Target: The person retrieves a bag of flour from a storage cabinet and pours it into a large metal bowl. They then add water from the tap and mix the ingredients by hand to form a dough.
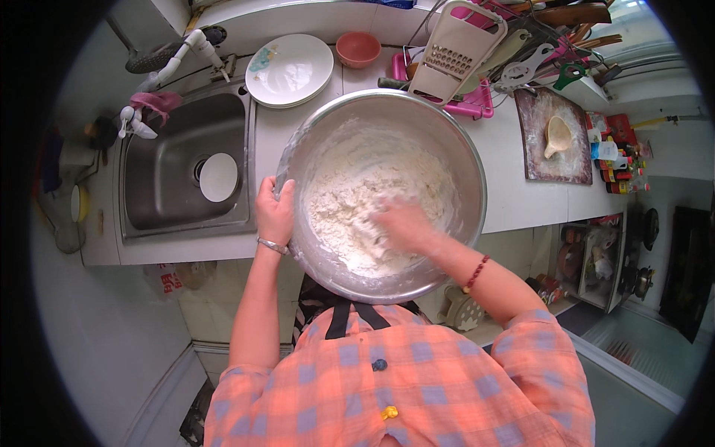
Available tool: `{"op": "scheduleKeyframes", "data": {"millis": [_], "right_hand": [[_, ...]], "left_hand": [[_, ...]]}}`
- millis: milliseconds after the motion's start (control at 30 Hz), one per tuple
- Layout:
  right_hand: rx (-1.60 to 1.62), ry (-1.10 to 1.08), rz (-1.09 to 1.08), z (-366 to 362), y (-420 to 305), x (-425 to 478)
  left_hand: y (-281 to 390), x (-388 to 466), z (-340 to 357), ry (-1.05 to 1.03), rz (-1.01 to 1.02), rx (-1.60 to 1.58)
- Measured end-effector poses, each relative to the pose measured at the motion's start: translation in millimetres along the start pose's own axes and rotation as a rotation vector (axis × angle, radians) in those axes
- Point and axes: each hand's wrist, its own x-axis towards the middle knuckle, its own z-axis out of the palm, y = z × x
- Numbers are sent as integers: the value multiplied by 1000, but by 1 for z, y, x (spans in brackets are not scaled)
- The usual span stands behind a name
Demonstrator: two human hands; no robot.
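A large stainless steel bowl [475,184] stands at the counter's front edge, close against my body. Crumbly, floury dough [346,212] covers its bottom, and flour is smeared up its inner wall. My left hand [276,209] grips the bowl's left rim, thumb on the inside. Down in the bowl, my right hand [399,220] is in the floury mixture; it is blurred, and its fingertips are partly hidden, so I cannot tell how they are closed.
Left of the bowl is a steel sink [162,190] with a white dish [218,177] in it. Behind stand stacked plates [290,67], a pink bowl [358,49] and a grater [441,72]. At right, a floured board [533,162] holds a scoop [558,136].
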Motion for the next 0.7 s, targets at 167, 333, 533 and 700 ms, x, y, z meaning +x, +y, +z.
{"op": "scheduleKeyframes", "data": {"millis": [167,333,533,700], "right_hand": [[-10,77,142,-23,30,3],[170,336,128,-8,-7,87],[40,-57,-107,19,-60,51],[-216,-87,-407,24,-48,6]], "left_hand": [[-4,-1,-2,25,-15,44],[-2,0,3,29,10,27],[3,-2,0,32,-57,109],[0,0,3,63,42,69]]}}
